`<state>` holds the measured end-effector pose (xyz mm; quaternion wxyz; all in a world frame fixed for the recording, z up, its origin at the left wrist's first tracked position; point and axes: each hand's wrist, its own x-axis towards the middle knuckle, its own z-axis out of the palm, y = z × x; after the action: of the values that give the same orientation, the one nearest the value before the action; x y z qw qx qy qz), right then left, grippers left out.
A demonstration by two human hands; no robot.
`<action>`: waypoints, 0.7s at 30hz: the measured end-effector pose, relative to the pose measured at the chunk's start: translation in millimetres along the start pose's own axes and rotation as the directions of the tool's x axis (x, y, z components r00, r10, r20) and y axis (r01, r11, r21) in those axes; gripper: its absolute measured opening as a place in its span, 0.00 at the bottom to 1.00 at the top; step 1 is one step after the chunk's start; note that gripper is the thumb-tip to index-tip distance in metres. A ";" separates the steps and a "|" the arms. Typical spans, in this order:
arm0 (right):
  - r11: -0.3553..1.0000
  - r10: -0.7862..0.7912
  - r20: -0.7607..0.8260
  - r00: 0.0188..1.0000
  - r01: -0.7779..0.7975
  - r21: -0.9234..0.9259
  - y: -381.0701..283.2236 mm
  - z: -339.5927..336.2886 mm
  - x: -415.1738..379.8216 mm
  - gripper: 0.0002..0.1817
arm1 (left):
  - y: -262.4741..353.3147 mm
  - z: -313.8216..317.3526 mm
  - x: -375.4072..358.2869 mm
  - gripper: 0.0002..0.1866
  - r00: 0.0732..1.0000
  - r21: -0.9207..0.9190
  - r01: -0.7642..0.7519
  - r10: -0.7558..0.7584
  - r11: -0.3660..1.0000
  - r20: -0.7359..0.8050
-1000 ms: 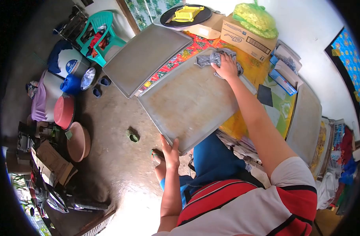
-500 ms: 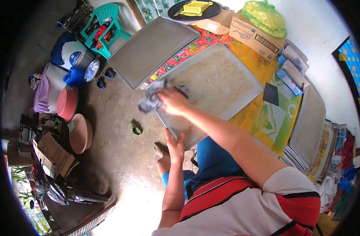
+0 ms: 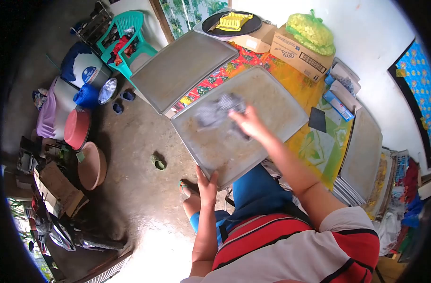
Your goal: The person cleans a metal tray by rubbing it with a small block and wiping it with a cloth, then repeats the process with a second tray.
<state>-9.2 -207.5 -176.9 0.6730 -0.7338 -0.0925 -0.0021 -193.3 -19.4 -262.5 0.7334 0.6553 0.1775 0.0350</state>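
Note:
A metal tray (image 3: 277, 101) with brownish stains lies tilted across the table edge and near my lap. My left hand (image 3: 207, 186) grips its lower left corner, thumb on top. Over the middle of this tray, my right hand (image 3: 247, 121) holds a crumpled grey cloth (image 3: 220, 111), which is blurred by motion and spreads leftward from the fingers. Beyond it, a second, darker tray (image 3: 185, 68) rests at the upper left.
A cardboard box (image 3: 300, 55) bears a yellow-green bag (image 3: 310, 34) at the back. Stacked trays (image 3: 359, 160) stand on the right. A green chair (image 3: 126, 42), tubs (image 3: 92, 165) and a green clog (image 3: 158, 161) are on the floor at left.
My right hand has moved the cloth rightward, from the tray's left edge to its middle. My left hand still grips the corner. The camera view has shifted slightly.

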 end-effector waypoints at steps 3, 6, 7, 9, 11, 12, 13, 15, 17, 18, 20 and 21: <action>0.932 -0.107 -0.217 0.970 0.021 -0.363 5.6 -76.3 23.3 0.26 | 19.0 0.3 1.8 0.41 0.999 -0.017 0.045 -0.045 0.999 -0.005; 0.648 -0.191 -0.314 0.930 -0.121 -0.752 42.8 -124.4 51.9 0.34 | 36.1 -0.5 11.1 0.42 0.998 0.080 0.067 -0.067 0.994 -0.011; 0.527 -0.155 -0.347 0.925 -0.220 -0.821 49.5 -129.5 59.3 0.35 | 39.6 -1.2 13.2 0.42 0.997 0.125 0.072 -0.074 0.990 0.016; 0.336 -0.086 -0.367 0.926 -0.320 -0.886 55.5 -134.0 74.5 0.37 | 53.9 -0.5 14.1 0.42 0.994 0.215 0.072 -0.088 0.974 0.067; 0.232 0.003 -0.338 0.941 -0.330 -0.915 58.0 -127.3 88.6 0.39 | 61.5 0.8 16.6 0.42 0.989 0.168 0.096 -0.113 0.981 0.099; 0.228 -0.006 -0.357 0.934 -0.346 -0.910 59.8 -125.8 101.5 0.40 | 46.8 -3.0 19.5 0.42 0.990 0.130 0.062 -0.078 0.990 0.120; 0.233 0.007 -0.347 0.938 -0.339 -0.911 62.2 -126.0 114.5 0.40 | 44.9 -4.2 21.5 0.42 0.989 0.094 0.028 -0.041 0.995 0.140; 0.245 0.026 -0.328 0.944 -0.324 -0.914 66.0 -126.5 144.6 0.40 | 55.9 -4.4 20.2 0.42 0.985 0.164 0.072 -0.096 0.984 0.145; 0.236 -0.053 -0.231 0.971 -0.213 -0.948 78.7 -129.9 168.1 0.41 | 59.5 -2.6 21.0 0.43 0.981 0.226 0.098 -0.132 0.969 0.141; 0.266 -0.051 -0.170 0.984 -0.150 -0.952 80.7 -130.0 174.8 0.42 | 54.2 -4.2 22.7 0.43 0.981 0.255 0.102 -0.140 0.961 0.136; 0.301 -0.121 -0.101 0.988 -0.060 -0.952 71.3 -111.9 169.0 0.41 | 13.2 -16.6 30.8 0.45 0.993 0.379 -0.112 0.086 0.918 0.086; 0.343 -0.155 -0.035 0.987 0.021 -0.939 73.5 -94.5 163.5 0.40 | 15.2 -17.4 29.4 0.45 0.992 0.416 -0.115 0.087 0.902 0.088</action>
<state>173.2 -284.8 -219.7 0.1368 -0.9787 -0.0743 -0.1336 -168.4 7.6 -255.4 0.5779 0.8068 0.1220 0.0119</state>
